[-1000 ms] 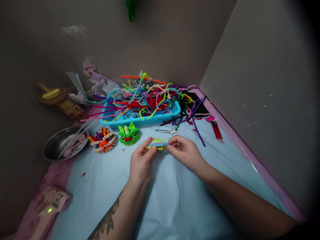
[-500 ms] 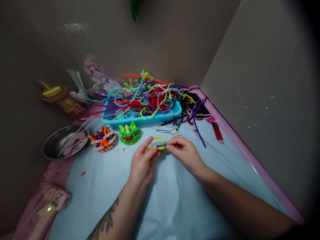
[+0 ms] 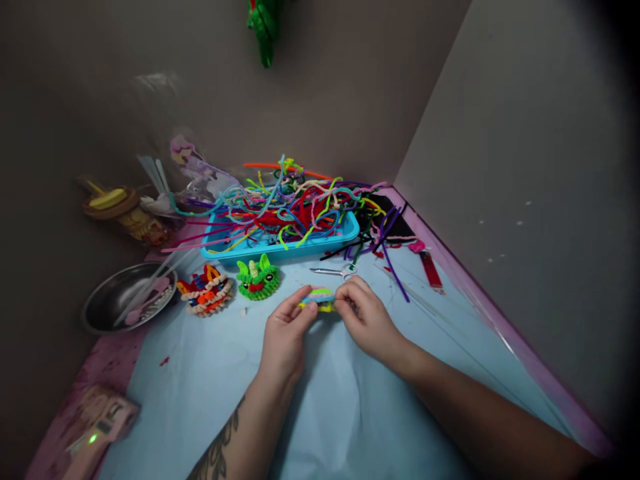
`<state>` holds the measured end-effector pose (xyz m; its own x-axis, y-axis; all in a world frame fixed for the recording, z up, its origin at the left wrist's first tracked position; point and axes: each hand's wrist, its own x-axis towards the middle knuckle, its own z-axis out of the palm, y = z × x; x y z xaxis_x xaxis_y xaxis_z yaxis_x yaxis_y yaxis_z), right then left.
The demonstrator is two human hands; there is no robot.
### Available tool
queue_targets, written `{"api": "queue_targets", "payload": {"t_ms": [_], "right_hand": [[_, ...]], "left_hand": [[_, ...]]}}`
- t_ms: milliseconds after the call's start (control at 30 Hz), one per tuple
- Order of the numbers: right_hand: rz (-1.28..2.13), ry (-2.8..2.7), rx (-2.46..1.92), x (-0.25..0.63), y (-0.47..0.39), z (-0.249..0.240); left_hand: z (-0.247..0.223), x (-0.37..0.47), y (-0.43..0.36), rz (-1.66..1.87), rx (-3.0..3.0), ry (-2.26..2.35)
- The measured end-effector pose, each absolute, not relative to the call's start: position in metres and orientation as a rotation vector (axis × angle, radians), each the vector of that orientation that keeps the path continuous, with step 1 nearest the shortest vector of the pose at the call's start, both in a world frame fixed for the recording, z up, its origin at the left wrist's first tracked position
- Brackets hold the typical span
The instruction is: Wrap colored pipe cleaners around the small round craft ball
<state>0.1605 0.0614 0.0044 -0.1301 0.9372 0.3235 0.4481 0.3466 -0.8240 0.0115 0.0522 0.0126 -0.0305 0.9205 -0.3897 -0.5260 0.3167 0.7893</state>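
Note:
A small striped piece of fuzzy stems point(image 3: 319, 298), in pink, yellow-green, light blue and yellow, is held above the blue-covered table. My left hand point(image 3: 289, 327) pinches its left side between thumb and fingers. At its right end, the thumb and fingertips of my right hand point(image 3: 364, 313) are pressed together on the piece's edge. Scissors point(image 3: 330, 271) lie just behind my hands. To the left sit a green fuzzy animal head point(image 3: 258, 279) and an orange, cream and blue one point(image 3: 206, 291).
Behind is a blue tray point(image 3: 250, 253) heaped with colorful fuzzy stems. A metal bowl point(image 3: 107, 300) with white beads stands left. A pink device point(image 3: 107, 417) with a green light lies front left, a red lighter-like object point(image 3: 431, 270) at right. Green thing point(image 3: 265, 33) hangs above.
The view has tilted up slightly, so the table things appear lower. The fingers of my right hand have curled a little more at the piece's right end; both hands still hold it.

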Motion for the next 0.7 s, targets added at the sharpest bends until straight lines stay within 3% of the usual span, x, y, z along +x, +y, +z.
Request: {"api": "queue_targets", "payload": {"t_ms": [233, 500, 700], "right_hand": [[0.951, -1.465, -1.257, 0.153, 0.06, 0.006], [0.747, -1.532, -1.294, 0.151, 0.055, 0.004], [0.776, -1.566, -1.299, 0.147, 0.051, 0.005]], "left_hand": [[0.015, 0.013, 0.053, 1.239, 0.362, 1.012], [0.015, 0.016, 0.05, 1.303, 0.585, 1.17], [0.018, 0.016, 0.043, 1.294, 0.911, 1.38]]}}
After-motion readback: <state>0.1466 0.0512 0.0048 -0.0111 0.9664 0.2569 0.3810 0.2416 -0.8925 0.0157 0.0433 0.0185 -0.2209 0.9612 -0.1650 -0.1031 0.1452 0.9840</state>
